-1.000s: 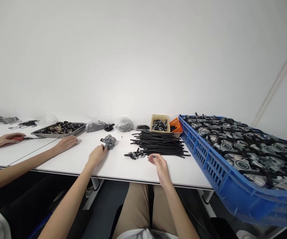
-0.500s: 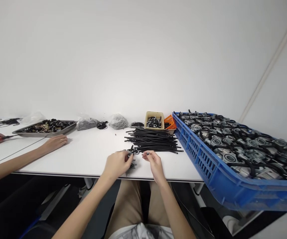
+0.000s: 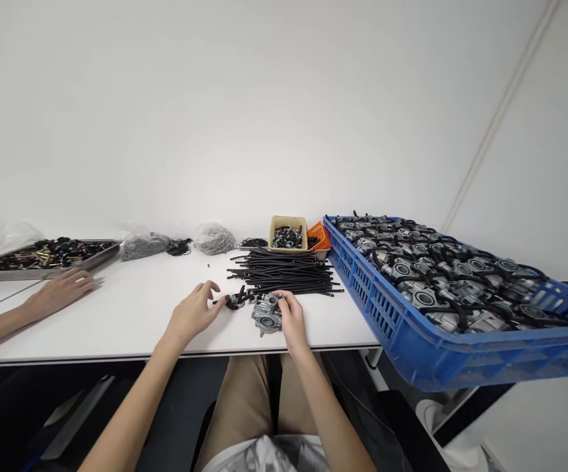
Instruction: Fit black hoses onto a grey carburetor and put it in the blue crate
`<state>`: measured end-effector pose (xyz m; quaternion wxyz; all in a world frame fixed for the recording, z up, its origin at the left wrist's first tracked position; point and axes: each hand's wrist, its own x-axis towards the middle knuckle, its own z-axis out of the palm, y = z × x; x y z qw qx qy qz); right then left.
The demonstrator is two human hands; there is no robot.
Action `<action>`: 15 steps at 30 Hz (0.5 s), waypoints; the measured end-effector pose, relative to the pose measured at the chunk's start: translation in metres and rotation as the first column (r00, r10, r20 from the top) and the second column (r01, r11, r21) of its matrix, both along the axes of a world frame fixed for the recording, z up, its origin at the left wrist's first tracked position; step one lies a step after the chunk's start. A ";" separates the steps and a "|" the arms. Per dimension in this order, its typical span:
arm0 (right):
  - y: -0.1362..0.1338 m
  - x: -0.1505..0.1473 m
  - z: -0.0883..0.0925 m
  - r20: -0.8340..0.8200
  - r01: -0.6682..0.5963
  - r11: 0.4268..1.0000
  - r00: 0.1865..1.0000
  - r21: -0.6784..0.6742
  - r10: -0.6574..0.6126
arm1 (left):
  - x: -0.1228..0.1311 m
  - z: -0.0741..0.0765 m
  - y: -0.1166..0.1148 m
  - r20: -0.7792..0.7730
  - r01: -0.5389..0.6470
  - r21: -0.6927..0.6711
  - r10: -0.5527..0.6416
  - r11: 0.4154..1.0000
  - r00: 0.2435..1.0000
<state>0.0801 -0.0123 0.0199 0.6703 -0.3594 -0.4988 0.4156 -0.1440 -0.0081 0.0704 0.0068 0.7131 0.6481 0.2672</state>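
Observation:
A grey metal carburetor (image 3: 267, 313) stands at the table's front, with its round bore facing me. My right hand (image 3: 291, 320) grips it from the right, thumb and fingers closed about its side. Just left of it lie small black fittings (image 3: 236, 299). My left hand (image 3: 193, 314) is beside these fittings, thumb and forefinger apart. The thumb tip is close to the fittings, and I cannot tell whether it touches them. Behind both hands lies a pile of black rubber hoses (image 3: 284, 272).
A blue crate (image 3: 392, 328) full of carburetors stands at right. Behind the hoses are a cream bin (image 3: 288, 234) and an orange basket (image 3: 321, 237). Bags of small parts (image 3: 215, 239) line the wall. A co-worker's hand (image 3: 62, 292) rests near a metal tray (image 3: 92, 259) at left.
My right hand has taken hold of the carburetor, which was under my left hand. My left hand has moved left and opened. The view has shifted right.

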 end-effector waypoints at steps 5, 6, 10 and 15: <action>0.000 0.000 0.000 0.005 0.005 1.000 1.000 0.008 -0.005 | -0.045 -0.042 0.030 0.032 0.101 -0.075 -0.099 0.992 0.995; 0.000 0.001 0.000 0.007 0.008 1.000 1.000 0.006 -0.008 | -0.045 -0.044 0.032 0.049 0.116 -0.067 -0.113 0.991 0.992; 0.001 0.000 -0.001 0.021 0.020 1.000 1.000 0.016 -0.021 | -0.028 -0.026 0.023 0.091 0.108 0.090 -0.116 0.990 0.989; -0.002 0.002 -0.002 -0.031 0.028 0.999 0.999 0.044 -0.027 | 0.019 0.019 -0.012 -0.101 0.140 0.320 -0.113 0.937 0.988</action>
